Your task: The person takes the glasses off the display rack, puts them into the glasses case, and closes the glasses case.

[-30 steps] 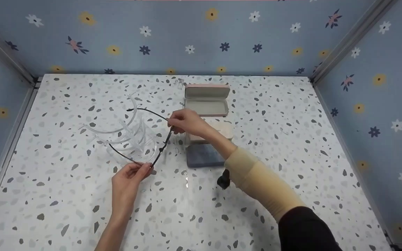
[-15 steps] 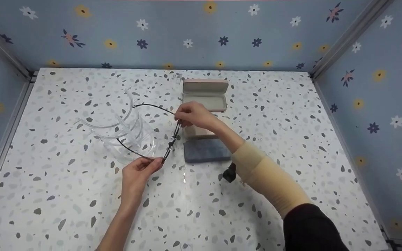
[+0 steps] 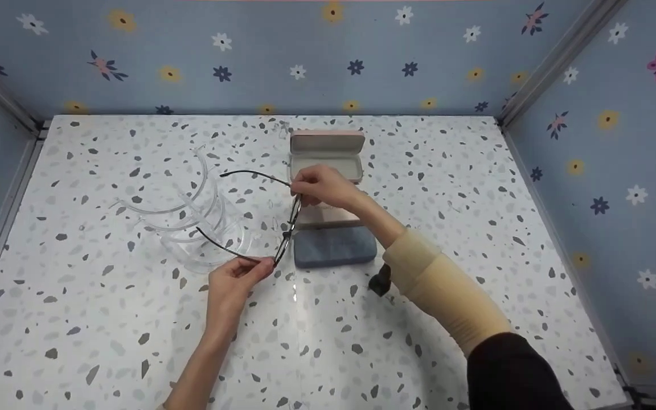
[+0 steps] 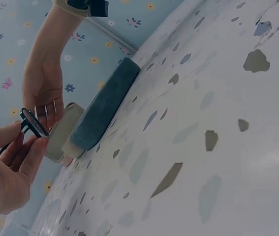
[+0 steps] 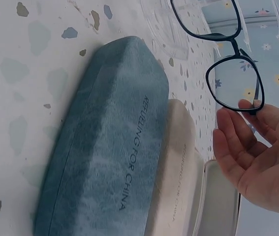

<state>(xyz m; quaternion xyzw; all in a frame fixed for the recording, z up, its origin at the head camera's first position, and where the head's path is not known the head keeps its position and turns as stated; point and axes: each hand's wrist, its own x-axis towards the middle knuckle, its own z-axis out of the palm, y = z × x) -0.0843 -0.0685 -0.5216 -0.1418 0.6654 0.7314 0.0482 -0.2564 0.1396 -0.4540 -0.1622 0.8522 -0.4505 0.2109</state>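
Black-framed eyeglasses [image 5: 235, 48] are held up between both hands, temples spread and pointing left in the head view. My left hand [image 3: 236, 287] pinches the frame's near corner, where a temple meets the front. At the far corner my right hand [image 3: 325, 185] pinches the other hinge area between thumb and fingers. To the left, under the temples, stands a clear plastic display stand [image 3: 191, 219] with curved arms. Just right of the glasses lie a closed blue glasses case [image 3: 335, 247], a closed cream case [image 5: 176, 172] partly covered by the right hand, and an open pink case [image 3: 328, 142].
The three cases form a column on the white speckled table [image 3: 447, 273]. Blue flowered panels [image 3: 305, 51] wall the back and sides. A small black object [image 3: 380, 281] shows beside the right forearm's beige sleeve [image 3: 442, 290].
Both hands have carried the glasses rightward, off from over the clear stand and closer to the cases. The view has shifted slightly too.
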